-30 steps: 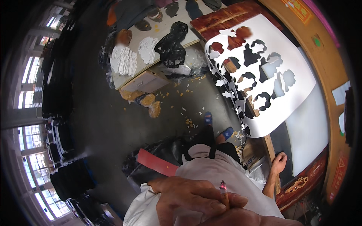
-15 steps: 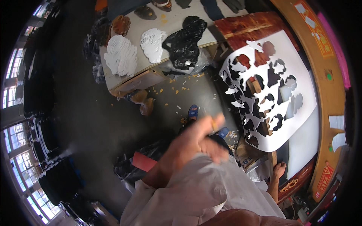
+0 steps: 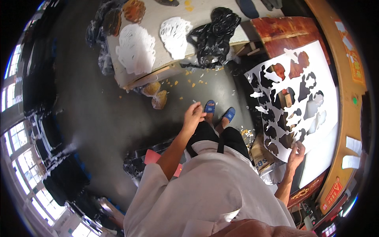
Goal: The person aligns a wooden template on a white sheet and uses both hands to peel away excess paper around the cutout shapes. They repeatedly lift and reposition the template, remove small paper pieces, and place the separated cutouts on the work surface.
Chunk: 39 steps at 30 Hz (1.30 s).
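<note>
My left hand [image 3: 192, 117] hangs in front of my body above the floor, its fingers loosely bent and the thumb apart, holding nothing that I can see. To the right, my right hand [image 3: 296, 155] is closed at the near edge of a large white sheet [image 3: 272, 65] full of irregular cut-out holes. The fingertips overlap that edge; the exact grip is partly hidden. The sheet lies partly over a reddish-brown board [image 3: 286, 33], with dark gaps and wooden pieces showing through its holes.
Ahead stands a low pale table [image 3: 158, 8] with two white piles of cut pieces [image 3: 136, 49] and a black plastic bag [image 3: 215, 37]. Yellow and white scraps [image 3: 193, 83] litter the floor by my blue slippers [image 3: 210, 106]. An orange-yellow beam [image 3: 347, 98] runs along the right.
My left hand, blurred before, has drawn up and left, away from my lap. My right hand has moved from the board's near edge up to the sheet. The view has shifted, showing my feet.
</note>
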### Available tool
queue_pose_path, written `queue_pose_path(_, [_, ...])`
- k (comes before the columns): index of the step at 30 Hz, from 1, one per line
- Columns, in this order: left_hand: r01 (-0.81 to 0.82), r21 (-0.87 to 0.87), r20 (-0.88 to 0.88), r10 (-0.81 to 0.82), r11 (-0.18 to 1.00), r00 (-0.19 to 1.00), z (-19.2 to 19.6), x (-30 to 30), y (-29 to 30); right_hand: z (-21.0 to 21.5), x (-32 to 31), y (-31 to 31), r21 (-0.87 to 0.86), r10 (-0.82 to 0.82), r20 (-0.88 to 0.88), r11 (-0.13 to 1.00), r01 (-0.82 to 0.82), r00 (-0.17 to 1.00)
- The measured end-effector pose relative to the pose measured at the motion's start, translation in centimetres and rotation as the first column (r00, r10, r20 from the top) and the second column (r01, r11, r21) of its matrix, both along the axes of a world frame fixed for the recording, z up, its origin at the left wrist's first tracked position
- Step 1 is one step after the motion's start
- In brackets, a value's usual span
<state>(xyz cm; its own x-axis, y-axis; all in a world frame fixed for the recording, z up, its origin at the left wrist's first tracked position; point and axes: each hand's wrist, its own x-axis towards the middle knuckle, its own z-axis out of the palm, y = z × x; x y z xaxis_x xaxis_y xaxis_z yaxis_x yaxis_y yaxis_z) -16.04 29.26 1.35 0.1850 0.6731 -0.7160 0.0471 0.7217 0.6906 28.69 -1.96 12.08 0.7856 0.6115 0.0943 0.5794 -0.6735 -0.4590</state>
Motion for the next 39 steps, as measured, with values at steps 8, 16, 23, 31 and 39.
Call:
queue_pose_path(8, [0.098, 0.093, 0.032, -0.101, 0.991, 0.994, 2.5, 4.9, 3.6, 1.2, -1.4, 2.9, 0.131, -0.106, -0.119, 0.984, 0.121, 0.987])
queue_pose_path(16, [0.215, 0.43, 0.124, -0.293, 0.877, 0.948, 8.8, 19.0, 15.3, -0.1, -0.9, 2.4, 0.291, -0.315, -0.213, 0.884, 0.367, 0.925])
queue_pose_path(23, [0.296, 0.599, -0.012, -0.361, 0.744, 0.933, 12.3, 29.0, 29.3, -1.3, 4.2, 8.9, 0.446, -0.284, -0.299, 0.802, 0.397, 0.911])
queue_pose_path(31, [0.314, 0.608, -0.131, -0.299, 0.729, 0.945, 11.6, 41.4, 53.3, 0.5, 8.1, 17.4, 0.356, -0.353, -0.277, 0.826, 0.437, 0.894])
queue_pose_path(39, [0.601, 0.606, -0.583, -0.223, 0.521, 0.781, 8.0, 52.3, 72.4, 1.1, 6.8, 24.2, 0.191, -0.458, -0.377, 0.812, 0.552, 0.805])
